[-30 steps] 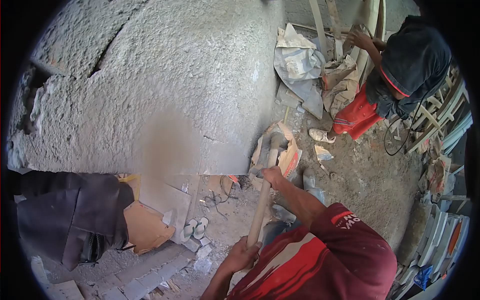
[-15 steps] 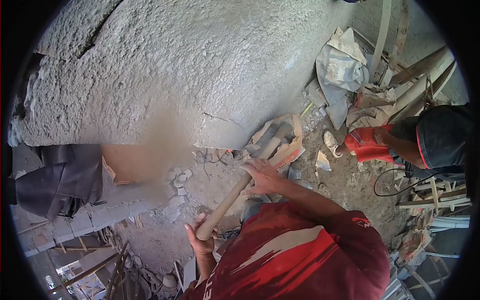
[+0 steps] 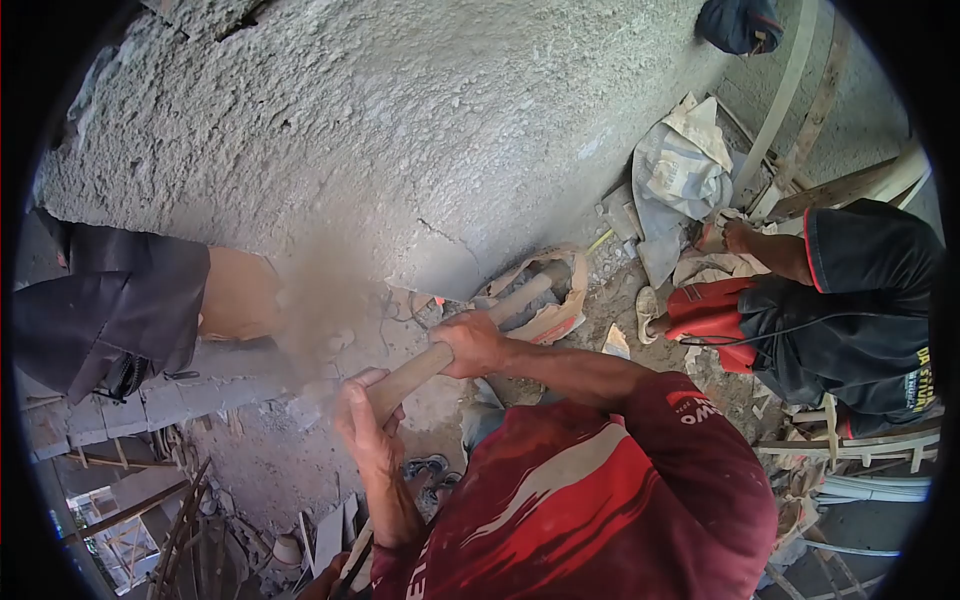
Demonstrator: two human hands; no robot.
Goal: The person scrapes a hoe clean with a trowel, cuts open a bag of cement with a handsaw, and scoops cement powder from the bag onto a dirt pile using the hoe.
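A long wooden-handled tool (image 3: 412,382) slants across the view in front of my red shirt (image 3: 590,490). Its far end, with a dark head, lies at a torn paper bag (image 3: 572,318) beside the rough wall. My right hand (image 3: 470,343) is wrapped round the middle of the handle. Lower down, near the butt end, my left hand (image 3: 370,420) holds the same handle, its fingers partly raised along it. What kind of head the tool carries is hard to make out.
A rough plastered wall (image 3: 400,130) with a crack rises ahead. At right another person (image 3: 850,300) in dark and red clothing bends near a sack (image 3: 685,165). Dark fabric with a zip (image 3: 110,310) hangs at left. Rubble and planks (image 3: 830,440) lie around; a smudge blurs mid-view.
My right hand has moved left and closed round the handle; it was looser before. My left hand has shifted up and left. The other person reaches towards the sack. The view has shifted slightly.
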